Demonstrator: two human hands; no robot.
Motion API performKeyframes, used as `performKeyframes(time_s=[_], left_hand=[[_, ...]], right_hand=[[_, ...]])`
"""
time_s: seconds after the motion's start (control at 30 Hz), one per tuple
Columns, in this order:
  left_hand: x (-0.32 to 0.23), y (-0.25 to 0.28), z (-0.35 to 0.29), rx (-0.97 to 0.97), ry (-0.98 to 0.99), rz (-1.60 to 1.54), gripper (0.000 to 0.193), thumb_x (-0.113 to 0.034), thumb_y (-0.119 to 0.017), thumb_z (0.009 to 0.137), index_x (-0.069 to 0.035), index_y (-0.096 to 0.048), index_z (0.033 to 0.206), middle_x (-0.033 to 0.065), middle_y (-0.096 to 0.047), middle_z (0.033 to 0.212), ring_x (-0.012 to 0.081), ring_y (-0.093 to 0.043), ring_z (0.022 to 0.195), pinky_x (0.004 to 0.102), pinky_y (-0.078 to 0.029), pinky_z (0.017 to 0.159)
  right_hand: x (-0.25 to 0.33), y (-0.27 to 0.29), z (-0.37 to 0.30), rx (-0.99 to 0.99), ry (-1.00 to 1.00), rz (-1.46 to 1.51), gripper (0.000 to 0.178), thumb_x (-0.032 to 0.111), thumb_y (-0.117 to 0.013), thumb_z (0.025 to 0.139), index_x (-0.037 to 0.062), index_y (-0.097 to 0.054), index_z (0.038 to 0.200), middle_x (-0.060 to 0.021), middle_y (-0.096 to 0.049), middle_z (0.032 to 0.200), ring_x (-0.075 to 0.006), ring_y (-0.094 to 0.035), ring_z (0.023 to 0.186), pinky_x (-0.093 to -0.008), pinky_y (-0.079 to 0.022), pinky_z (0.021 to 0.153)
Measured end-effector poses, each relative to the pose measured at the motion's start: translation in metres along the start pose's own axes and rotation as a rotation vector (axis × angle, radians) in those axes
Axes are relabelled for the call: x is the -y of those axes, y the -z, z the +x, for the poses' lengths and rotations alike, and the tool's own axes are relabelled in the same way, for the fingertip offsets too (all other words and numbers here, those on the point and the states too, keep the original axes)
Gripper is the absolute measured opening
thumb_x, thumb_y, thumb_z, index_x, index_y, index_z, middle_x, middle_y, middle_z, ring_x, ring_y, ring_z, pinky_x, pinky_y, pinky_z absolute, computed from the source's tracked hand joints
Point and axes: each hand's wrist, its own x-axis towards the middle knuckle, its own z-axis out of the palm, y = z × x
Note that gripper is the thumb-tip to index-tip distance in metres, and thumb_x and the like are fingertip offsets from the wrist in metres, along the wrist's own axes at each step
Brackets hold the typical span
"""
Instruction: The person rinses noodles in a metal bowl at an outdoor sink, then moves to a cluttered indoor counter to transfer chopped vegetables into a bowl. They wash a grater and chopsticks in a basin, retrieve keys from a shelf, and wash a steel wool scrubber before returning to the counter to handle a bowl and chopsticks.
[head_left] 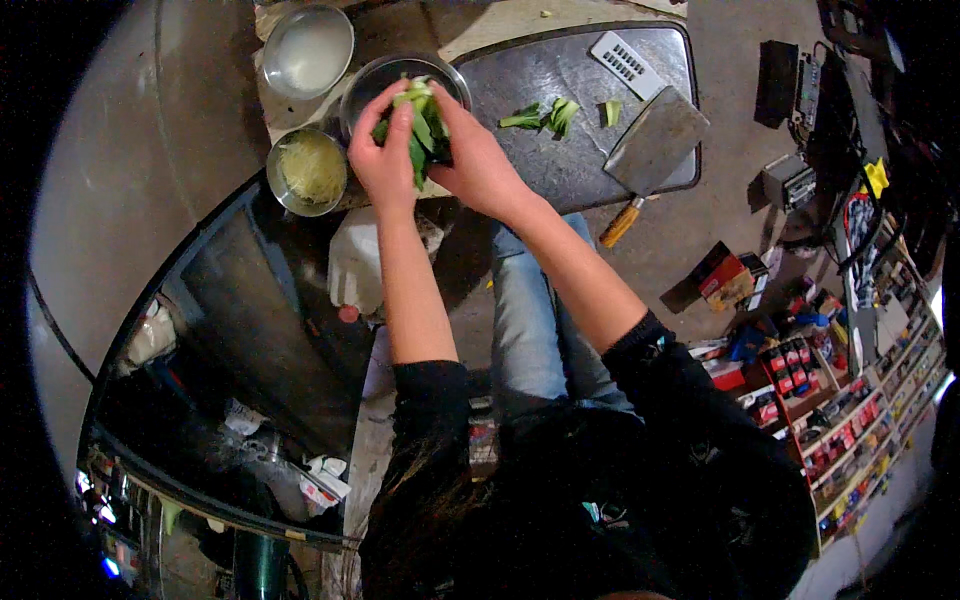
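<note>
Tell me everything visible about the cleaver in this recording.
The cleaver has a broad, roughly rectangular grey blade that looks like dull, patchy metal, and a short yellowish-brown handle that looks wooden. It lies slantwise on the right part of the dark-rimmed board, its handle projecting past the near edge and one blade corner reaching the right rim. The blade's far corner is close to the white slotted grater; whether they touch is unclear. Neither the left hand nor the right hand touches it.

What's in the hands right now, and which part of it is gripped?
Leafy greens, gathered between the left hand and right hand, held from both sides; the exact finger contacts are partly hidden.
</note>
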Motion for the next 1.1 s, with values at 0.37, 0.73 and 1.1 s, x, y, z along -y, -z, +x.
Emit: performKeyframes(time_s=[0.37, 0.73, 1.1], left_hand=[[0.016, -0.016, -0.008, -0.276, -0.246, 0.110, 0.017, -0.009, -0.053, 0.087, -0.001, -0.062, 0.099, 0.0067, -0.063, 0.100, 0.0172, -0.057, 0.092, 0.0280, -0.044, 0.084], [0.055, -0.111, -0.055, 0.226, -0.245, 0.917, 0.015, -0.006, -0.048, 0.082, -0.002, -0.051, 0.096, 0.0160, -0.053, 0.101, 0.0331, -0.054, 0.093, 0.0406, -0.049, 0.072], [0.042, -0.088, -0.076, 0.005, -0.001, 0.549, 0.025, -0.002, -0.062, 0.073, -0.003, -0.052, 0.096, 0.0154, -0.057, 0.085, 0.0327, -0.058, 0.079, 0.0394, -0.046, 0.069]], right_hand=[[-0.090, 0.087, -0.028, -0.544, -0.322, -0.378, 0.034, 0.024, -0.071, 0.075, 0.0035, -0.056, 0.098, -0.0133, -0.060, 0.092, -0.0280, -0.062, 0.075, -0.0384, -0.048, 0.068], [-0.092, 0.072, 0.001, -0.425, -0.483, -0.646, 0.058, 0.040, -0.071, 0.070, 0.0002, -0.042, 0.102, -0.0205, -0.048, 0.104, -0.0403, -0.057, 0.085, -0.0466, -0.048, 0.070], [-0.116, 0.072, -0.001, -0.342, -0.232, -0.406, 0.016, 0.009, -0.063, 0.073, 0.0025, -0.058, 0.086, -0.0167, -0.060, 0.086, -0.0358, -0.059, 0.077, -0.0408, -0.047, 0.067]])
